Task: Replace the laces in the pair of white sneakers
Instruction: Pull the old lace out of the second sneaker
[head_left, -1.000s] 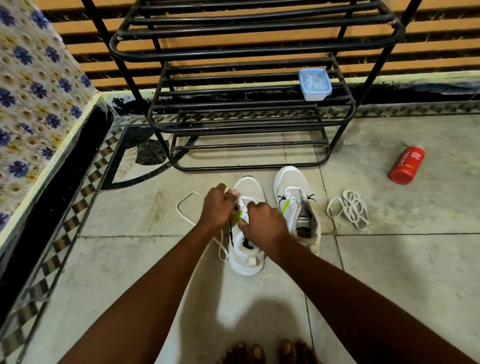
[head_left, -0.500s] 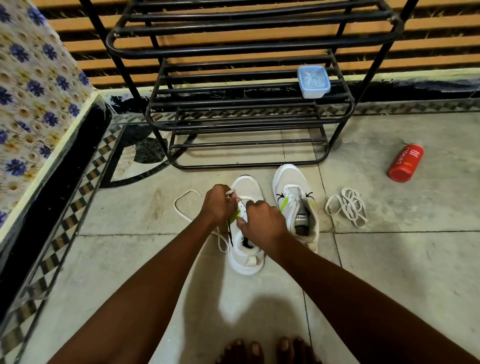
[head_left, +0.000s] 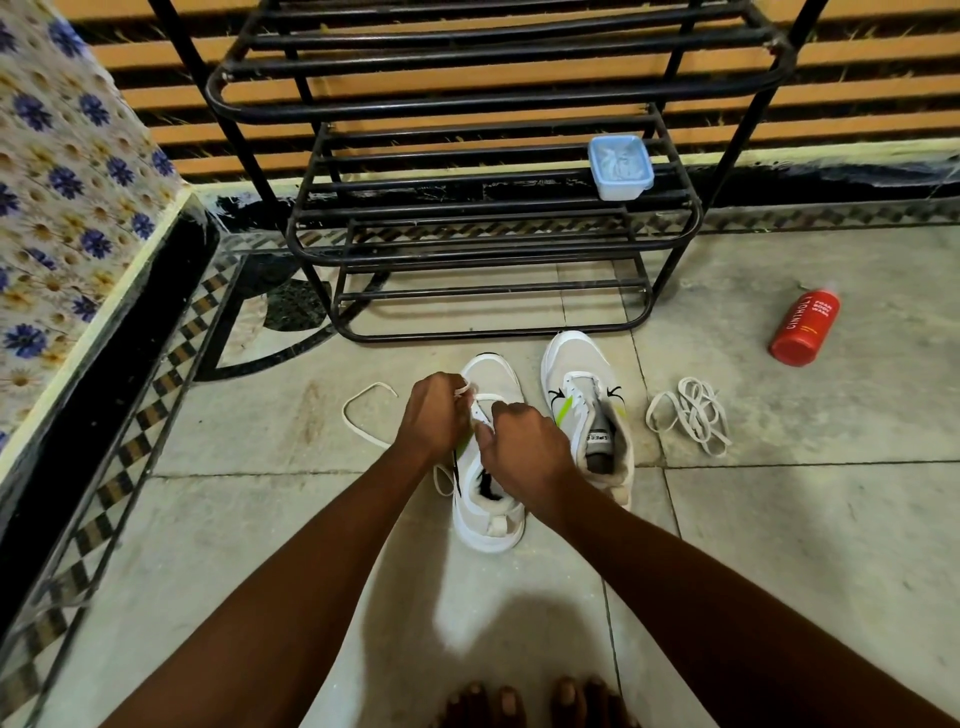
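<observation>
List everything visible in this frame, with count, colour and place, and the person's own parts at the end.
sneakers: 2, white with green accents, on the floor before the rack; left sneaker being worked on, right sneaker beside it without a lace
lace in work: 1, white, looping on the floor left of the left sneaker
loose lace bundle: 1, white, on the floor right of the sneakers
shoe rack: 1, black metal, behind the sneakers
plastic container: 1, pale blue, on a rack shelf
bottle: 1, red, lying on the floor at right
floral cloth: 1, blue and yellow, at left
left hand: pinches the lace
right hand: fingers curled at the eyelets
toes: bottom edge
</observation>
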